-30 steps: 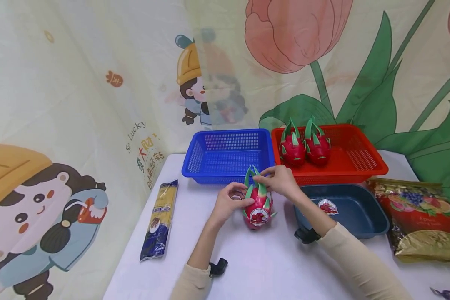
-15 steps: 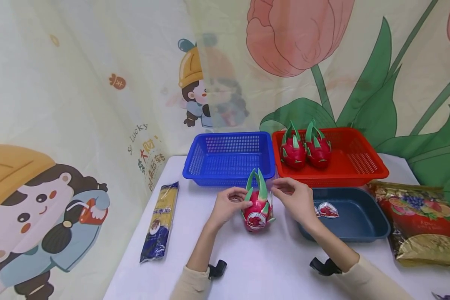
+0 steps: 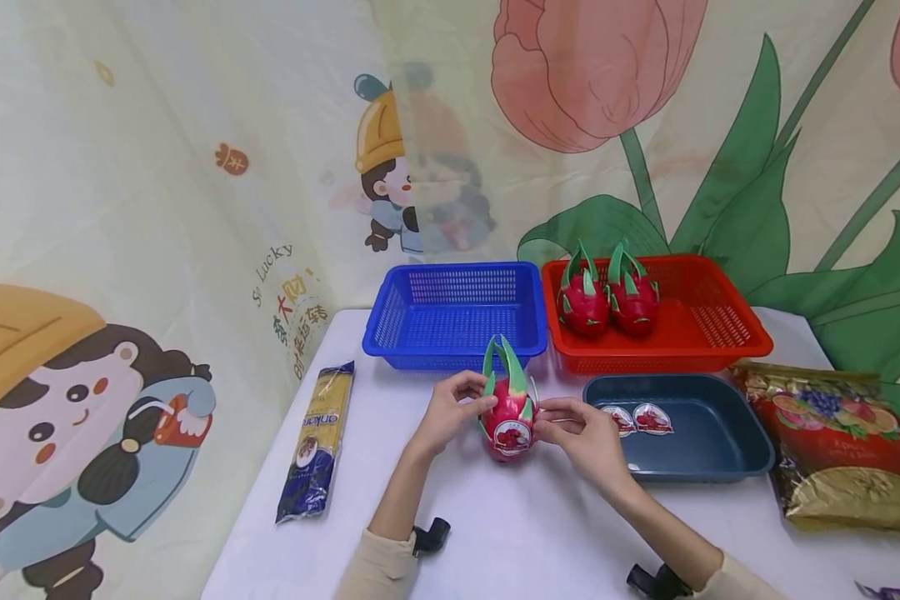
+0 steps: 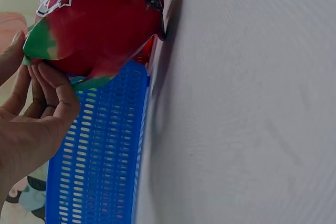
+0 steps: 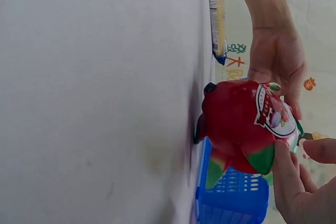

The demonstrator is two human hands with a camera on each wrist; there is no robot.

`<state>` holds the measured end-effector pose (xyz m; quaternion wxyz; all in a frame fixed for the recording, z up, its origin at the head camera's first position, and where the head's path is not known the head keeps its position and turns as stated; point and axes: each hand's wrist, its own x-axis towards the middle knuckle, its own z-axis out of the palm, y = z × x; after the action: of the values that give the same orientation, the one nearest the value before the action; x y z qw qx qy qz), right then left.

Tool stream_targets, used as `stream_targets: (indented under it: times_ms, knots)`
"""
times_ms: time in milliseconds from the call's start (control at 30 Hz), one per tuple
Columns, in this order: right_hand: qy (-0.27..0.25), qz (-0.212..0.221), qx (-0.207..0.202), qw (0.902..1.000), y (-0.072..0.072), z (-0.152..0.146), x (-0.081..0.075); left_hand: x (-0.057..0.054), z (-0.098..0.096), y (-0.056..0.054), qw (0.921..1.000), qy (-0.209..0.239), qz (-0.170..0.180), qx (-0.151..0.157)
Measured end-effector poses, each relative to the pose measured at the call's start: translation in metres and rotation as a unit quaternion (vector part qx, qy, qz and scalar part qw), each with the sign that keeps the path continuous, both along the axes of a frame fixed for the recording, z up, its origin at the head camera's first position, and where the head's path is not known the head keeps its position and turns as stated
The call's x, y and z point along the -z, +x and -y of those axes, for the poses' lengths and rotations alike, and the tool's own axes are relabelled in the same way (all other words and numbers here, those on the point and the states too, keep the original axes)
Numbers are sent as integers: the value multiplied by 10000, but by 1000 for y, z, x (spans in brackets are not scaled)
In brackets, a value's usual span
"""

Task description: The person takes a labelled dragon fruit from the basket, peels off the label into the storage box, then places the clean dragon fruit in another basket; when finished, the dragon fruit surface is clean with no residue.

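Observation:
A glossy pink dragon fruit [image 3: 504, 408] with long green leaves stands upright on the white table, between both hands. A round label [image 3: 512, 436] sits on its near side. My left hand [image 3: 446, 419] holds the fruit's upper left side; in the left wrist view, thumb and fingers are around a green scale [image 4: 42, 40]. My right hand [image 3: 588, 437] has its fingertips on the fruit's right side, beside the label; in the right wrist view a finger lies on a green scale [image 5: 261, 159]. A thin pale strip [image 3: 535, 388] curves up at the fruit's right.
Behind stand a blue basket [image 3: 457, 360] and a red basket [image 3: 667, 358] bearing two dragon fruits [image 3: 607, 304]. At right are a dark blue tray [image 3: 708, 433] with several round labels [image 3: 651, 418] and a red-gold bag [image 3: 847, 442]. A pasta packet [image 3: 317, 442] lies at left.
My right hand has let go of the top leaves and come down to the fruit's right side. My left hand keeps its place on the fruit, which has turned slightly.

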<state>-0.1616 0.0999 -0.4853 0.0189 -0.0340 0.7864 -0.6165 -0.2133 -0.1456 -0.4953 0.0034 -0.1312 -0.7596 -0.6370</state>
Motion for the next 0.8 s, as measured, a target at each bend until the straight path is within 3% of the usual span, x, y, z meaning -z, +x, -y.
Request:
stream_targets:
  times_ms: [200, 433, 633, 800]
  knots:
    - [43, -56, 22, 10000, 7, 1, 5, 2, 1, -1, 9988, 387, 265, 154]
    - [358, -165, 73, 9992, 12, 0, 7, 3, -2, -2, 9902, 928, 860, 583]
    - [577, -272, 265, 9976, 15, -3, 2, 2, -6, 1, 9833, 1078, 1211, 832]
    - [358, -213, 288, 9987, 16, -3, -1, 1, -7, 2, 9801, 1046, 1371, 985]
